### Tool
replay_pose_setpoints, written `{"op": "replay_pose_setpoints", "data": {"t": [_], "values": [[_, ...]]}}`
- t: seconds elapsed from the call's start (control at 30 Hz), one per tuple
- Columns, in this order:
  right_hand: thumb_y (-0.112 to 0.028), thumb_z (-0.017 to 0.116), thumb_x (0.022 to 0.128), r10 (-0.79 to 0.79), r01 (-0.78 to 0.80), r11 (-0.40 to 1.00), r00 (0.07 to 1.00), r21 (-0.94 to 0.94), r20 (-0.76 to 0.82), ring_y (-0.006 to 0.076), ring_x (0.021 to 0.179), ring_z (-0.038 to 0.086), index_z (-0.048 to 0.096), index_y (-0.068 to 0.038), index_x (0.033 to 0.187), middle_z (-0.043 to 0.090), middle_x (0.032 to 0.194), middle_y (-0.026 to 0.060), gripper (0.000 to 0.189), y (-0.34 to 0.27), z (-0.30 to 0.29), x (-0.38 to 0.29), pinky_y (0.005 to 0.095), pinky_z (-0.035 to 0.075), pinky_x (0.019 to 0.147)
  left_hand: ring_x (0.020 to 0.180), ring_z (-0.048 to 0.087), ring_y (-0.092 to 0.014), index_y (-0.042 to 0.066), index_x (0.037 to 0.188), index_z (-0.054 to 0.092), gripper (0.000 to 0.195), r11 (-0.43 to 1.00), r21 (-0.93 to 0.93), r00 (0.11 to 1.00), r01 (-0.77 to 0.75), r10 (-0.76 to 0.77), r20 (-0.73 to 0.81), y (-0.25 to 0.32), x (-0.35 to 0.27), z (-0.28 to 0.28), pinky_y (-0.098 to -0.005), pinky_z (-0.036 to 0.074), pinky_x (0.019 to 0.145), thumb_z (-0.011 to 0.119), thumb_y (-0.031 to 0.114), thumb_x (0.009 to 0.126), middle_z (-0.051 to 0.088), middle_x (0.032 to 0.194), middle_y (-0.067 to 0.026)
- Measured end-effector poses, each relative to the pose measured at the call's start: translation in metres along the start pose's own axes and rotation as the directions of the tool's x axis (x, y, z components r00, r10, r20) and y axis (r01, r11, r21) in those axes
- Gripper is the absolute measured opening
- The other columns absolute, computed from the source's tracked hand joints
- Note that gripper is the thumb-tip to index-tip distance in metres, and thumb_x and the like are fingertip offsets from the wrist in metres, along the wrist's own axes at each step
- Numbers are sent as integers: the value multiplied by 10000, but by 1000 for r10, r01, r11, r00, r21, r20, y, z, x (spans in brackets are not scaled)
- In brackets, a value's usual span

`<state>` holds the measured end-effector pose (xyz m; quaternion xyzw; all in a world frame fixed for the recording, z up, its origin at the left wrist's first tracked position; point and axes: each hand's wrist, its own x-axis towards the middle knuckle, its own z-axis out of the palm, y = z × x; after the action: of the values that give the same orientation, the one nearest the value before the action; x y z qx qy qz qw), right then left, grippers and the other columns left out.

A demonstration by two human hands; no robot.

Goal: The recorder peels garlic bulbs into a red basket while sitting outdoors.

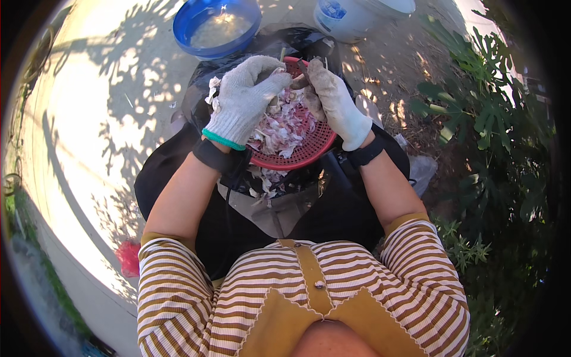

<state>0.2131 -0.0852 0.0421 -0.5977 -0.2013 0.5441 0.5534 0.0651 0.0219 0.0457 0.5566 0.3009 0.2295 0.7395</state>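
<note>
A red plastic colander (312,149) sits between my knees, holding a heap of pinkish-white garlic skins (283,125). Over its left side is my left hand (247,96), in a knitted glove with a green cuff. Its thumb and fingertips pinch a small pale piece, apparently a garlic clove (279,70). Across from it, my gloved right hand (332,100) grips a small dark tool (302,67), seemingly a knife, its handle largely hidden by the fingers. The two hands' fingertips are close together above the colander. Dry skin flakes cling near the left glove.
Black plastic sheeting (200,73) lies beneath the colander, with loose skins (265,185) at its near edge. Beyond are a blue basin (180,33) with pale contents and a white bucket (345,22). Leafy plants (486,111) border the right; a red bag (128,259) lies left.
</note>
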Motion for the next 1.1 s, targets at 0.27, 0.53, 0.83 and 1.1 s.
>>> {"op": "replay_pose_setpoints", "data": {"t": [0.27, 0.53, 0.83, 1.1], "values": [[-333, 585, 930, -396, 384, 552, 902, -740, 172, 259, 745, 644, 649, -68, 1023, 670, 883, 89, 288, -4, -14, -9, 344, 510, 660, 728, 603, -83, -7, 1102, 660, 230, 992, 129, 1000, 0, 1, -2, -7, -2, -7, -229, 493, 636, 651, 80, 890, 664, 857, -41], [-298, 623, 883, -573, 359, 72, 779, -931, 256, 323, 814, 644, 650, -95, 893, 642, 901, 108, 206, -11, -4, -11, 418, 521, 681, 652, 568, -59, -17, 1052, 678, 200, 899, 399, 981, -181, 193, 10, -35, 7, -14, -205, 460, 567, 680, 93, 886, 661, 828, -18], [-307, 619, 874, -576, 351, 17, 769, -936, 277, 299, 778, 648, 651, -108, 861, 633, 854, 87, 202, -7, -3, -6, 408, 524, 645, 672, 581, -59, -15, 1055, 682, 199, 813, 522, 957, -258, 290, 22, -38, 7, -15, -213, 476, 594, 669, 90, 887, 684, 852, -34], [-314, 597, 880, -559, 276, -88, 782, -957, 277, 272, 745, 644, 626, -113, 820, 615, 789, 60, 212, -1, 7, -2, 396, 523, 620, 695, 602, -66, -17, 1029, 693, 196, 792, 562, 926, -240, 360, -111, -45, 6, -6, -215, 488, 621, 682, 117, 885, 691, 872, -46]]}}
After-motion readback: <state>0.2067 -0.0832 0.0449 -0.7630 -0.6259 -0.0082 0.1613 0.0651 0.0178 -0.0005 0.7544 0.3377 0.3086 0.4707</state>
